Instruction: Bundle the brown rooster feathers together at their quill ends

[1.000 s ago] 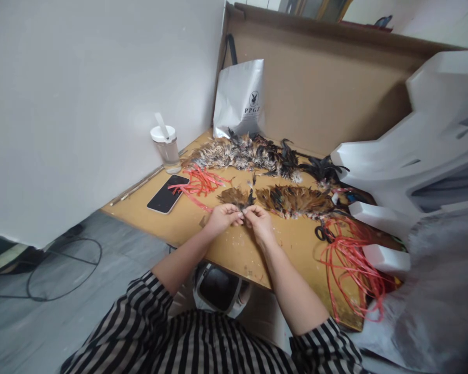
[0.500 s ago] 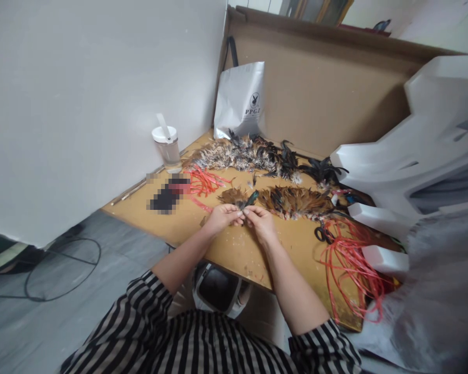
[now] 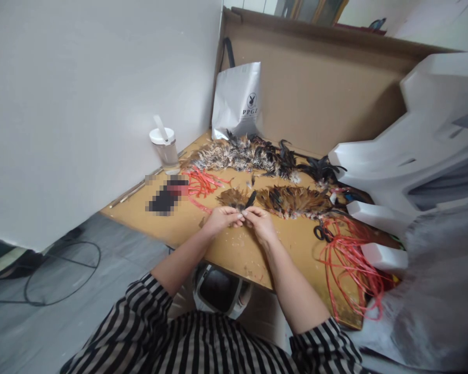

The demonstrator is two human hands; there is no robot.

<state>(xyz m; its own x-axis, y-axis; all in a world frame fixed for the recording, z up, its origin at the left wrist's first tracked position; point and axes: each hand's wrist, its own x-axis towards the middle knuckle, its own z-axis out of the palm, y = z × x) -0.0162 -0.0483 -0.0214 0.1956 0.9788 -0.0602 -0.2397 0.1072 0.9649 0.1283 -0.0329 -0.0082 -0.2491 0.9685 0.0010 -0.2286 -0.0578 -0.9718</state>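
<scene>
My left hand (image 3: 223, 218) and my right hand (image 3: 260, 221) meet fingertip to fingertip over the front half of the table. Both are closed in a pinch at the base of a dark feather (image 3: 251, 198), whose tip points up and away from me. Just beyond my left fingers lies a small bunch of brown feathers (image 3: 232, 198); whether my fingers touch it I cannot tell. To the right of my right hand spreads a wide row of brown and black feathers (image 3: 296, 201). Small feather scraps lie on the table below my hands.
A long heap of mixed feathers (image 3: 237, 156) lies at the back, before a silver bag (image 3: 236, 98). A lidded cup (image 3: 166, 150) stands at left, near short red strips (image 3: 205, 182). Scissors (image 3: 320, 232) and tangled red ribbon (image 3: 347, 259) lie at right, beside white foam (image 3: 386, 257).
The dark feather has turned slightly in my fingers, and its green sheen no longer shows. My hands stay at nearly the same place; the whole view has shifted a little.
</scene>
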